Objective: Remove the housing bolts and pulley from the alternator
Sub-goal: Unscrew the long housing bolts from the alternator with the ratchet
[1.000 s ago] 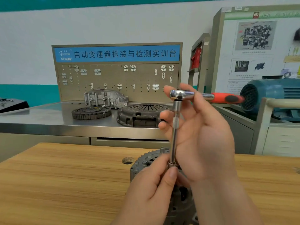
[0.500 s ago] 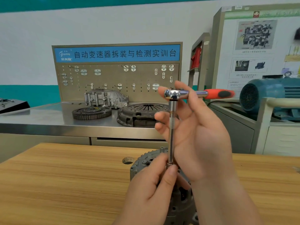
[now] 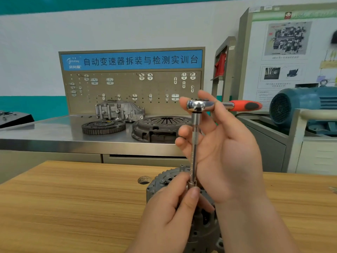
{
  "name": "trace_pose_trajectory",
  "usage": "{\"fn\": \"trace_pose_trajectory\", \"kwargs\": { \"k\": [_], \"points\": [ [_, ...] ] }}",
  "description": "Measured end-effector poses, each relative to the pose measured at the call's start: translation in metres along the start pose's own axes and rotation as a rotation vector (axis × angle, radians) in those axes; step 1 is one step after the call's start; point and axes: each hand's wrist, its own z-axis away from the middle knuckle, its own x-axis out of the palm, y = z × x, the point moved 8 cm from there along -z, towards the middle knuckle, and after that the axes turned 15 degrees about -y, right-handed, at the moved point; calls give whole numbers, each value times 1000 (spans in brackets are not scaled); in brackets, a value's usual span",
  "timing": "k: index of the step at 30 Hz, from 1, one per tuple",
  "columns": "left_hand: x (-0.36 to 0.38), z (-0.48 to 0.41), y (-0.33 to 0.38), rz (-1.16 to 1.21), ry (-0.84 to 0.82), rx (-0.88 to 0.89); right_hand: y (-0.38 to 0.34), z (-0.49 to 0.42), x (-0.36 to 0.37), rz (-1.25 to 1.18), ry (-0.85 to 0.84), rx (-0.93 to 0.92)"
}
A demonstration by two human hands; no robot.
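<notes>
Directly above the alternator (image 3: 160, 182), left hand (image 3: 169, 212) pinches and right hand (image 3: 228, 157) grips the ratchet (image 3: 196, 105).

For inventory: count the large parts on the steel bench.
3: flywheel left, aluminium housing behind it, clutch cover right; the right hand may hide more.

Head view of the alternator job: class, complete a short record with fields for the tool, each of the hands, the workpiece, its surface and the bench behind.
Tool: ratchet wrench, red handle pointing right, on an upright extension bar
Left hand: pinches the bar's lower end, over the alternator
Right hand: fingers curled round the bar's upper part
Workpiece: grey alternator, partly hidden by the hands
Bolt: hidden
Surface: wooden table
Behind: toothed flywheel, clutch cover and aluminium housing on a steel bench
</notes>
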Motion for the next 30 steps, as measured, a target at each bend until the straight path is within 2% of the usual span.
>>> {"fn": "trace_pose_trajectory", "kwargs": {
  "k": [2,4,8,13,15,18,20,22,26,30],
  "points": [
    [-1,-1,-4,36,16,-24,-1,0,-3,-18,18,-7],
    [-2,-2,-8,53,27,-52,-5,1,-3,65,26,-60],
    [-1,-1,-9,32,24,-83,-13,5,-1,349,40,-150],
    [-3,-2,-6,44,24,-76,-31,13,18,754,64,-378],
    [-3,-3,-7,38,7,-96,-27,12,16,702,71,-337],
    [-1,-3,-4,23,-8,-67,-12,6,1,330,94,-163],
    [1,-3,-2,-28,-26,-44,-6,5,-3,200,87,-98],
    [0,-3,-2,-20,-6,-37,-7,4,-2,242,83,-91],
    [-3,-3,-5,27,21,-75,-21,8,8,564,73,-233],
    [-2,-1,-1,-9,26,-44,-12,4,6,396,41,-137]
  ]
}}
